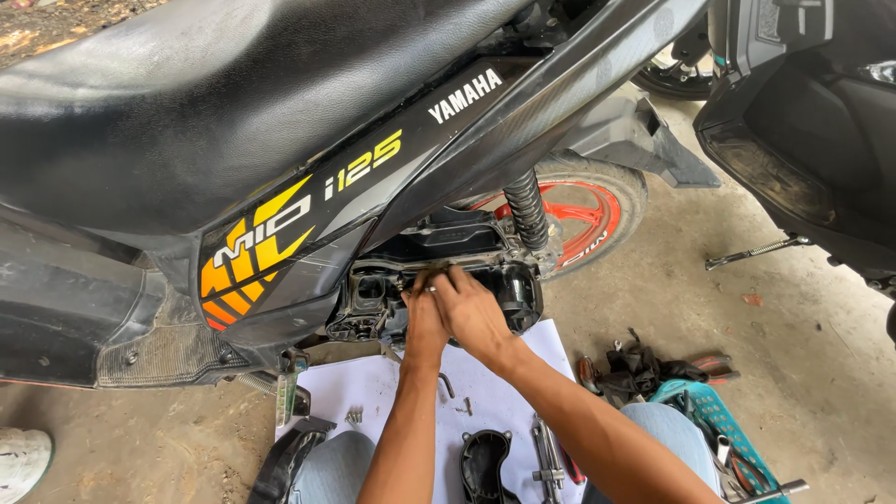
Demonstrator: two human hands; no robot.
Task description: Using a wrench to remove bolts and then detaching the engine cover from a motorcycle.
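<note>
The black scooter with orange-and-yellow side graphics (280, 224) stands upright on the concrete floor (709, 308), so the open black plastic housing (439, 280) below the seat, just ahead of the red-spoked rear wheel (579, 210), faces the seated person at arm level. A white sheet (504, 383) lies directly beneath the housing; it holds small loose screws (353, 415), a detached black plastic cover (485, 462) and a metal hand tool (546, 457), keeping removed parts visible and within reach. A teal plastic basket (719, 425) of tools sits to the right, beside dark rags (644, 369).

Both forearms extend forward and upward from the knees and converge at the upper edge of the housing. The left hand (425, 322) is raised with its fingers curled together against the rim of the opening. The right hand (473, 313) overlaps it, palm down, wrist bent, fingers bunched toward the same point. Whether either hand pinches a fastener or a small part cannot be determined, since the fingertips are hidden behind the knuckles.
</note>
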